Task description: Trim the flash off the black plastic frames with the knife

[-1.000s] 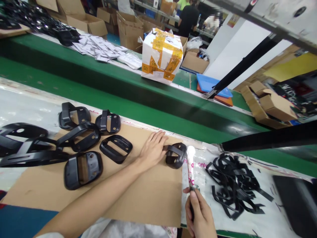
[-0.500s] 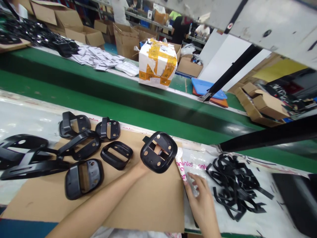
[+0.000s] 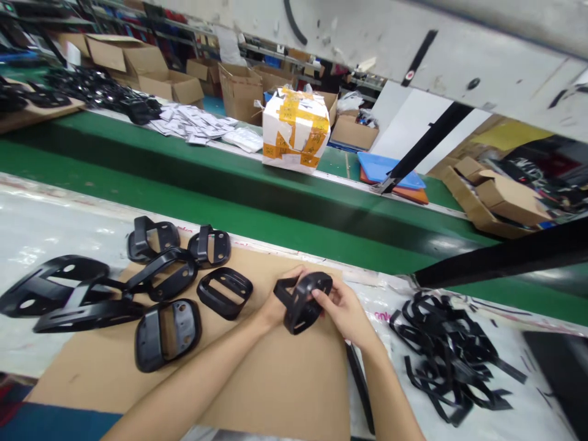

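Note:
Both hands hold one black plastic frame part (image 3: 303, 300) above the brown cardboard sheet (image 3: 285, 373). My left hand (image 3: 272, 308) grips it from behind and below, mostly hidden by the part. My right hand (image 3: 345, 312) closes on its right side, fingers curled over the rim. Several similar black frame parts (image 3: 168, 327) lie on the cardboard to the left. A thin dark tool (image 3: 361, 389) lies on the table just under my right forearm.
A heap of black plastic strips (image 3: 452, 358) lies to the right on the plastic-covered table. A green conveyor belt (image 3: 275, 214) runs behind. Beyond it stand a taped white box (image 3: 296, 128), scattered white packets (image 3: 197, 122) and cardboard boxes (image 3: 505, 199).
My left hand lifted the black frame part off the cardboard and turned it. My right hand let go of the tool and came over to grip the part.

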Demonstrator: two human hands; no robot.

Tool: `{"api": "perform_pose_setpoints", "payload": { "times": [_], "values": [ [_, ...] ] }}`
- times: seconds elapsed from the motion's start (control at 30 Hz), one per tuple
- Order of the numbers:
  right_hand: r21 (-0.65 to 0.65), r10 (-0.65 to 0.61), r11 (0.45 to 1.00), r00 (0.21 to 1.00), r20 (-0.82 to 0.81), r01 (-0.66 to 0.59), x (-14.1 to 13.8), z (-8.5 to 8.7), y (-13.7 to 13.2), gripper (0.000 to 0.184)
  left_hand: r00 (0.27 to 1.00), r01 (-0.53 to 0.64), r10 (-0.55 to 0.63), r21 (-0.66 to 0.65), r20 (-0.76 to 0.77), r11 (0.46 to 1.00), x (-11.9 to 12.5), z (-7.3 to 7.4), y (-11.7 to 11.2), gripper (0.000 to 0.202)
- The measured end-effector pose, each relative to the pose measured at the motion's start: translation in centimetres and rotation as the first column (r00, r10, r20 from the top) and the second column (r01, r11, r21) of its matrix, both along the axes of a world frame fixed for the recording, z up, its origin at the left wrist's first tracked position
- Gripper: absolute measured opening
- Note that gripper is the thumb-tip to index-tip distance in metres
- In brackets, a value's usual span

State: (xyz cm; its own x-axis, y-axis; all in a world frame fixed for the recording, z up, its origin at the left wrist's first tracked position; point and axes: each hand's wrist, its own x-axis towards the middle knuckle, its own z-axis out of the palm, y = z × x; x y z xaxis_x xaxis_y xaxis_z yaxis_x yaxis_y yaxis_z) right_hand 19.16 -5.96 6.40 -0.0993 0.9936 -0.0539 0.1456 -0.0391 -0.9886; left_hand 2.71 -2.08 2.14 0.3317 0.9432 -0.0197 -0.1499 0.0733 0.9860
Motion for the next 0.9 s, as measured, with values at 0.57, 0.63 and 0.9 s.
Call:
{"api": "perform_pose_setpoints", "payload": {
  "times": [0.57,0.63,0.9],
  "values": [
    [0.312,-0.339,0.898,0.94,0.044,0.309,1.9,-5.2,-0.4,0.02,0.987,0.09,-0.092,0.025,0.134,0.996,0.9,-1.1,0.7,0.036],
    [0.294,-0.357,0.896,0.934,0.033,0.332,1.9,-5.0,-0.3,0.021,0.984,0.097,-0.093,-0.017,0.153,0.995,0.8,-1.2,1.0,0.04],
    [0.249,-0.35,0.908,0.937,0.009,0.337,1.4,-6.3,0.3,0.022,0.992,0.057,-0.037,-0.177,0.117,0.983,0.5,-2.7,2.1,0.071]
  ]
}}
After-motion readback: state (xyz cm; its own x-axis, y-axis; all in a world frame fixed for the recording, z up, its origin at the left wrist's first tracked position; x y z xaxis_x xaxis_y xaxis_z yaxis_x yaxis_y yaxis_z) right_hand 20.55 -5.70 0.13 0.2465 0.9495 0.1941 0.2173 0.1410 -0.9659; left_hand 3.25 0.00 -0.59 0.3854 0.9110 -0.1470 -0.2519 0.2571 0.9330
